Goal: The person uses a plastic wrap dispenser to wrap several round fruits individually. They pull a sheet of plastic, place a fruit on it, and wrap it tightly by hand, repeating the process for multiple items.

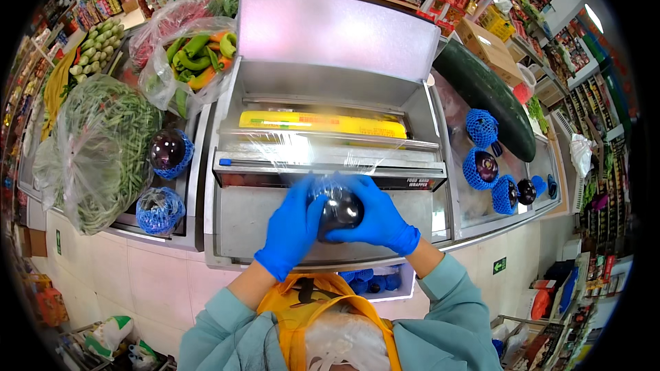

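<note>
Both my hands, in blue gloves, hold a round dark purple eggplant point(342, 208) over the front metal plate of a food hand wrapper point(330, 165). My left hand point(294, 224) grips its left side, and my right hand point(374, 216) curls round its right side with a finger low in front. Clear plastic film point(319, 152) stretches from the wrapper down to the eggplant. Behind it lies a long yellow film roll box point(322, 122). Several more eggplants in blue foam nets, such as one point(480, 167), rest to the right, and two are at the left, one point(171, 153) beside the wrapper.
At left are a bag of green beans point(103, 149), bagged peppers point(198, 62) and pale green vegetables point(98, 46). A large winter melon point(487, 98) lies at right near a cardboard box point(487, 49). A white crate point(405, 286) with blue-netted produce stands below the counter. Packed shelves rise behind.
</note>
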`<state>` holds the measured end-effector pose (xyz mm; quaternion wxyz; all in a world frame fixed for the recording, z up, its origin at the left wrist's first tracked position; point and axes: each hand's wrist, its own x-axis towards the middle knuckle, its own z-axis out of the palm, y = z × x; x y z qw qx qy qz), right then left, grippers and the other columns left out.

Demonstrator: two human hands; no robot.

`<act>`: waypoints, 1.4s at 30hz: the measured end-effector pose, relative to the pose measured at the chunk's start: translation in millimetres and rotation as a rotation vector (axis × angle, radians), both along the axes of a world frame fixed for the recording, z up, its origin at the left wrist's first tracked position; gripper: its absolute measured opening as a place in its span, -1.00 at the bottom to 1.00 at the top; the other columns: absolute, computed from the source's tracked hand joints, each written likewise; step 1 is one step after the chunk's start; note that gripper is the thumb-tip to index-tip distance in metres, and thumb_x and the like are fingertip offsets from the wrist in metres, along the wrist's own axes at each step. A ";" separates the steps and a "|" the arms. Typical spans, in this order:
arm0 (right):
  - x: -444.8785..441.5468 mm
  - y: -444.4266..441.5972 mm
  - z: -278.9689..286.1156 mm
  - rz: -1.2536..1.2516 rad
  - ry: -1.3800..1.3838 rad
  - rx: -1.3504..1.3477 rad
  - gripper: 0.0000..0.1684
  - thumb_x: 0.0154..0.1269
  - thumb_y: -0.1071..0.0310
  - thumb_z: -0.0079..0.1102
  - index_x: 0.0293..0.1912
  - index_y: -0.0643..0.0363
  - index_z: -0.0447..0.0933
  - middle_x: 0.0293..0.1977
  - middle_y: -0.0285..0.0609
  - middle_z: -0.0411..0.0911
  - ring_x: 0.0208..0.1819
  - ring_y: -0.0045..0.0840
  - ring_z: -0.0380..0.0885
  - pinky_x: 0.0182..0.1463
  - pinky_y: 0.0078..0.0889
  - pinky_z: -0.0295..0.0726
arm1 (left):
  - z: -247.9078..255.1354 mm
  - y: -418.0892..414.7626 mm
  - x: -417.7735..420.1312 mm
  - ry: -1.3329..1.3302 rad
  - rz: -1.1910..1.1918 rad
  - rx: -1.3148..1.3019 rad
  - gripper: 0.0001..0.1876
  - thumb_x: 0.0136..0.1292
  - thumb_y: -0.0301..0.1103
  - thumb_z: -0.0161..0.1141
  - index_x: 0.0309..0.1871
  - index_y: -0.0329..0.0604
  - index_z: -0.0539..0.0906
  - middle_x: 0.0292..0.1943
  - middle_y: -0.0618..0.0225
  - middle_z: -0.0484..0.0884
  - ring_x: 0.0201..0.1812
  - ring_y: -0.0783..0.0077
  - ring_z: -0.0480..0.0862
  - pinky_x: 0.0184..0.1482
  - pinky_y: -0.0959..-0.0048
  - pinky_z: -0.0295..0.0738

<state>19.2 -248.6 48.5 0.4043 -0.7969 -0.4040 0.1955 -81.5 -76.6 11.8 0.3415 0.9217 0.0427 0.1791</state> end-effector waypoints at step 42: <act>97.7 71.2 35.6 0.641 -0.796 -0.520 -0.83 0.09 0.26 0.10 -0.40 0.05 0.63 -0.43 -0.07 0.60 -0.39 -0.19 0.59 -0.30 -0.20 0.56 | -27.0 -5.1 8.0 0.055 0.030 -1.187 -0.10 -0.22 -0.23 0.58 0.18 -0.31 0.27 0.07 0.07 0.48 0.08 0.24 0.52 0.09 0.33 0.51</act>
